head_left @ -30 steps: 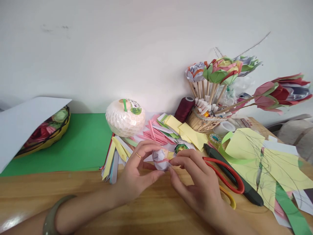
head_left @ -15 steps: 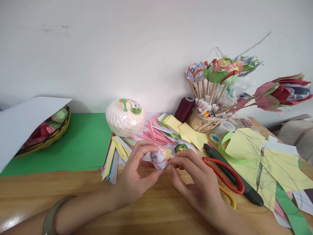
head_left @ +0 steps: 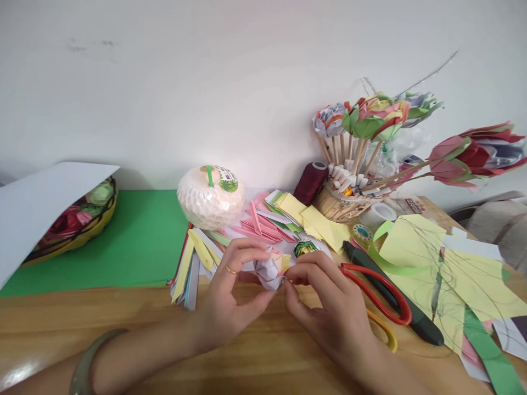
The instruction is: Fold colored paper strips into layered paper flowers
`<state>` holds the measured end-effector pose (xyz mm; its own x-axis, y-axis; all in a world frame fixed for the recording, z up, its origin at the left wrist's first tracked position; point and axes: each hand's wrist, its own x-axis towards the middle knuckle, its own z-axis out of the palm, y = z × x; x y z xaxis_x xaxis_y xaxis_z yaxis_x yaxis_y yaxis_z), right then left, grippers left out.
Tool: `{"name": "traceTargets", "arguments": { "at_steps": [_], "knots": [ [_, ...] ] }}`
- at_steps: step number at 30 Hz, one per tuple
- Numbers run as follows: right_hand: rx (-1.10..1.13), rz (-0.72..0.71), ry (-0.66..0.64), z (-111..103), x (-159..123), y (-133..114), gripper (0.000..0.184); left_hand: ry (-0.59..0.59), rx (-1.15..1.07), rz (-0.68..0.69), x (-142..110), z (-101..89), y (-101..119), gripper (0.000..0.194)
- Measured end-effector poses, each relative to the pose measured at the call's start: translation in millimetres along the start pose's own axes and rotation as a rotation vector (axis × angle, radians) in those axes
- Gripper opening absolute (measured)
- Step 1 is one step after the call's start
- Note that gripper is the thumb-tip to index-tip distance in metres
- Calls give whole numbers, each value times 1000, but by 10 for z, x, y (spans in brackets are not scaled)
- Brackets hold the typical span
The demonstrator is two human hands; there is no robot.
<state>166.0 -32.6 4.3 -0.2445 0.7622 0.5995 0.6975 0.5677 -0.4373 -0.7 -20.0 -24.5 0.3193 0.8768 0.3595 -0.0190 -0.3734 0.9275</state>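
Between my hands is a small folded paper flower [head_left: 268, 270], pale lilac with pink and yellow parts on its right side. My left hand [head_left: 236, 288] grips it from the left, fingers over the top and thumb beneath. At its lower right edge my right hand [head_left: 329, 299] pinches, thumb against forefinger; the fingertips hide most of what lies between them. Close behind sits a small green and yellow round piece [head_left: 305, 249]. Folded paper strips [head_left: 197, 263] lie left of the flower, and pink folded papers [head_left: 261, 227] lie beyond it.
Red-handled scissors [head_left: 405, 312] and a dark green pen-like tool [head_left: 428, 329] lie beside my right hand. Thin wires cross yellow paper [head_left: 403, 241] at right. Behind stand a basket [head_left: 335, 207] of paper flowers, a maroon thread spool [head_left: 309, 184] and a wrapped coconut [head_left: 212, 206].
The paper flower has turned slightly in my left fingers. My right fingertips have shifted a little along its lower right edge, opening slightly and pinching together again.
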Motion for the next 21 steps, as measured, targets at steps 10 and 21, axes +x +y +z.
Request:
{"name": "traceTargets", "arguments": {
  "at_steps": [10,21],
  "knots": [
    [264,108,-87,-48,38,-14,10,42,65,38,0,13,-6,48],
    [134,30,-19,-16,-10,33,11,79,64,-70,13,12,-5,43]
  ]
}}
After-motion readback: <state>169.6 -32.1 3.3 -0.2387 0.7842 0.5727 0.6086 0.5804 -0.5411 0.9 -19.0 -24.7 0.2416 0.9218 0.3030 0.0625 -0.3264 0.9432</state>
